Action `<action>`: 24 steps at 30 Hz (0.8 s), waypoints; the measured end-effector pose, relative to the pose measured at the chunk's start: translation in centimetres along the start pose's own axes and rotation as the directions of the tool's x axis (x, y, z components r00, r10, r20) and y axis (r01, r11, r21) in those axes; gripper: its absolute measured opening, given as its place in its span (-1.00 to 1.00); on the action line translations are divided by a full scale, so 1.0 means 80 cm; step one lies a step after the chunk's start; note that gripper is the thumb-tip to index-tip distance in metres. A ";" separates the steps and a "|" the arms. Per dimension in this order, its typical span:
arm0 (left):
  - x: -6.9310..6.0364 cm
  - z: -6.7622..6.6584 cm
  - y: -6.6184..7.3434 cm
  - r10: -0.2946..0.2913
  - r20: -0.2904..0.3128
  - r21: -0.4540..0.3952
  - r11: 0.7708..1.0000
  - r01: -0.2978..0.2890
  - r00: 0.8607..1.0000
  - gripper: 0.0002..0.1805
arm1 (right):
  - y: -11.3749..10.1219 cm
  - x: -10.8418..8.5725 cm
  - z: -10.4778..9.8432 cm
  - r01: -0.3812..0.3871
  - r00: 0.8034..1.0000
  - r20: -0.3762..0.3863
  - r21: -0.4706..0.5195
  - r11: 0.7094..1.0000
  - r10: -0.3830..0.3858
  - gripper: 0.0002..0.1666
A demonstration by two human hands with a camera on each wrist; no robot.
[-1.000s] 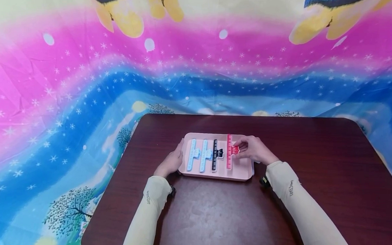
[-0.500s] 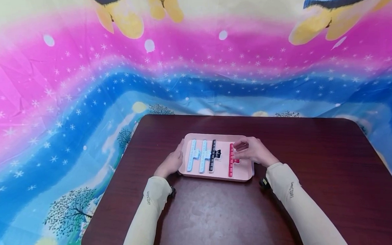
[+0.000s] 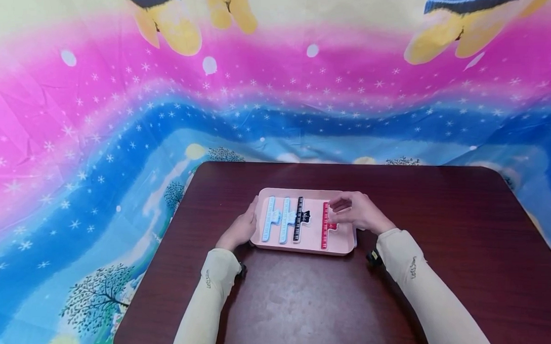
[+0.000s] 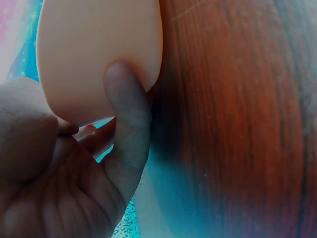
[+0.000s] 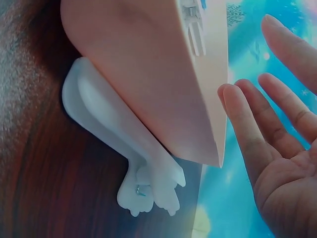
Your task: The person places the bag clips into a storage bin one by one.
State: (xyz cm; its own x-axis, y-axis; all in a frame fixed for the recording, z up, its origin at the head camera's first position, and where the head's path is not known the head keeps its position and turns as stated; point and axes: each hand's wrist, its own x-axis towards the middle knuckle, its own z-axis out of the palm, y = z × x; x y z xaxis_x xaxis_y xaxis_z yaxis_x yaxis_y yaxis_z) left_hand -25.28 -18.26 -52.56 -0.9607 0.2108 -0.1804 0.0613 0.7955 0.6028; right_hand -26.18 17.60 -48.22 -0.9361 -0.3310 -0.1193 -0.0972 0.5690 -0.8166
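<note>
On the pink tray [image 3: 314, 229] lie two light blue piano-key clips [image 3: 269, 220], a black clip [image 3: 298, 219] and a red clip [image 3: 325, 228]. My left hand [image 3: 241, 228] grips the tray's left end; its thumb [image 4: 126, 89] presses the outer wall in the left wrist view. Over the tray's right end hovers my right hand [image 3: 361, 212], partly covering the red clip's handle. In the right wrist view its fingers [image 5: 240, 114] are spread and loosely bent, holding nothing.
A white clip [image 5: 114, 114] lies on the dark wooden table [image 3: 442, 237], close against the tray's outer right side. Behind the table hangs a colourful printed cloth [image 3: 272, 81].
My right hand has let go of the red clip, which now lies nearer to me in the tray. The black clip sits slightly further left. My left hand keeps its place.
</note>
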 end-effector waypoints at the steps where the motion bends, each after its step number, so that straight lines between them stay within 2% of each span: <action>1: 0.000 0.000 0.000 0.001 0.000 0.001 1.000 -0.001 1.000 -0.34 | 0.000 0.000 -0.001 0.001 1.000 0.000 -0.004 1.000 -0.001 -0.36; 15: 0.001 -0.001 0.000 0.000 0.001 -0.006 1.000 0.000 1.000 -0.34 | 0.007 -0.007 -0.033 0.066 0.997 -0.046 -0.062 0.996 -0.069 -0.41; 24: -0.001 0.000 -0.001 -0.007 0.012 -0.031 0.999 0.007 1.000 -0.35 | 0.027 -0.018 -0.050 0.012 0.996 -0.087 -0.105 0.994 -0.021 -0.42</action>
State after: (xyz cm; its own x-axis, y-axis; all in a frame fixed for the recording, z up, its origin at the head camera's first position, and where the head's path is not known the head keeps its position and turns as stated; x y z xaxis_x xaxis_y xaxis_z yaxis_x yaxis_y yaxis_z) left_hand -25.22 -18.33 -52.60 -0.9580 0.2118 -0.1935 0.0459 0.7790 0.6253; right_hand -26.35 22.29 -47.53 -0.9598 -0.2759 -0.0525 -0.1431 0.6414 -0.7537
